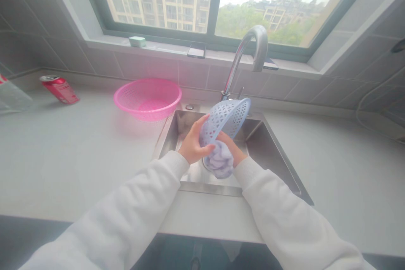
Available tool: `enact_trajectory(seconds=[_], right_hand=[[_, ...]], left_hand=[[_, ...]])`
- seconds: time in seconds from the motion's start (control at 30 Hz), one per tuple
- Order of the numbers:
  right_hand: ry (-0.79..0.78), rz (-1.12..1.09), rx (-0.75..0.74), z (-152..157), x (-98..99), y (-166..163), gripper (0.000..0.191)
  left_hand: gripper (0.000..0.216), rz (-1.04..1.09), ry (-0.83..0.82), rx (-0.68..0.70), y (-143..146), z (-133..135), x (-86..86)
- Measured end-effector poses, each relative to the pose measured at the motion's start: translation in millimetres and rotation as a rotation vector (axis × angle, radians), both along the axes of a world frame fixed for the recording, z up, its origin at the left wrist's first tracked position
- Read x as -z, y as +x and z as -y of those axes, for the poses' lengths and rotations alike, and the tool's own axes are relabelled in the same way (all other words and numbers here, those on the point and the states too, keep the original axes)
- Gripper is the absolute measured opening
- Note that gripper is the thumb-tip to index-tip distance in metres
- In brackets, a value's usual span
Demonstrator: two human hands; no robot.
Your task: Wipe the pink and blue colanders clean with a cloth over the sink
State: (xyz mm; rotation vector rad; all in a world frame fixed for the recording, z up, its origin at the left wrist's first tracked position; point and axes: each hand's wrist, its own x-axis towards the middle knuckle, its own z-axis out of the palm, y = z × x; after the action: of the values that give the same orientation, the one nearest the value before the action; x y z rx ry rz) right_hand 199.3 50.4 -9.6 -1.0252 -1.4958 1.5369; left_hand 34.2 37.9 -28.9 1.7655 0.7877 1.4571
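Over the sink, my left hand (pixel 193 141) grips the left side of a light blue plastic colander (pixel 220 118), which is tilted with its rim toward the upper right. My right hand (pixel 232 148) is closed on a bunched white and purple-grey cloth (pixel 220 161) at the colander's lower end. The fingers of this hand reach toward the colander's inside and are partly hidden by the cloth. Below both hands lies the stainless steel sink (pixel 278 160). The chrome faucet (pixel 243 50) arches behind the colander, and no water shows at its spout.
A pink colander (pixel 148 114) stands on the white counter (pixel 79 156), left of the sink. Farther left are a tipped red can (pixel 61 89) and a clear bottle (pixel 14 95). The windowsill holds a pale green sponge (pixel 137 41) and a flat rectangular object (pixel 196 50).
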Motion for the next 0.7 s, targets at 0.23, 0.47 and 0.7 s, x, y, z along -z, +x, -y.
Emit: enact_trajectory(seconds=[0.23,0.47,0.7], right_hand=[[-0.158,0.057,-0.154,12,-2.8,-8,0.043],[-0.118,-0.077,-0.043,14,-6.7,-13,0.040],[0.088,0.312,-0.229,10,9.7,-6,0.024]], left_hand=[[0.083,0.160,-0.173,-0.063,-12,-10,-0.1],[0.076,0.082,-0.107,-0.164,-12,-6,-0.9],[0.074,0.004,-0.176,-0.179,-13,-6,-4.3]])
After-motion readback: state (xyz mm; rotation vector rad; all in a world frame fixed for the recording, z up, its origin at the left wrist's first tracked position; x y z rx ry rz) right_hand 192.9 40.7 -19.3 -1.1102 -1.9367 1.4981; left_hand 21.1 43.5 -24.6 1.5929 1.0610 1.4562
